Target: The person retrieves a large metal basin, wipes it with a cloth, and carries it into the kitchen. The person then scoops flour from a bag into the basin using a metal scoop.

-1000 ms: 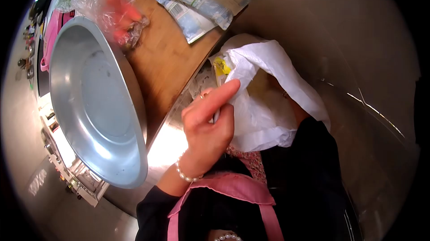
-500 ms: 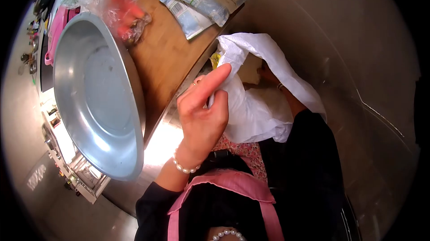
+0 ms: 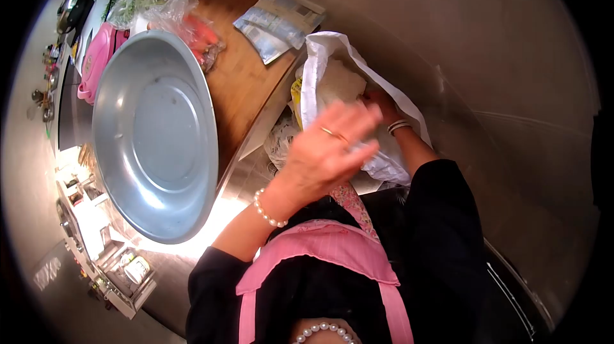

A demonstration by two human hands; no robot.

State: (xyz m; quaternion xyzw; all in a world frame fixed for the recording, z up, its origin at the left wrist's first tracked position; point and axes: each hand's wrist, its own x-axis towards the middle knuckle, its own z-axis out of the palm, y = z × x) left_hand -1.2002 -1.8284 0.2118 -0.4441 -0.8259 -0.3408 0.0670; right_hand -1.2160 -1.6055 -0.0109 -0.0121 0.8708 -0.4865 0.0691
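A white plastic bag (image 3: 311,82) gapes open beside the counter edge. My right hand (image 3: 384,109) is inside it, its fingers closed at the right edge of a pale packet (image 3: 340,82); the fingertips are partly hidden. In front of the bag's mouth is my left hand (image 3: 336,142), blurred, its thumb apart from the fingers and nothing seen in it. A yellow-marked wrapper (image 3: 296,94) shows at the bag's left side.
A large grey metal basin (image 3: 163,133) stands on the left of the wooden board (image 3: 240,82). Behind it are clear bags with greens (image 3: 144,2) and red items (image 3: 201,37). Blue-grey packets (image 3: 275,24) lie near the board's edge. A pink container (image 3: 99,59) is behind the basin.
My left hand has let go of the white bag's rim and turned, fingers spreading to the right. The bag's mouth looks wider, with more of the pale packet showing. The view has shifted.
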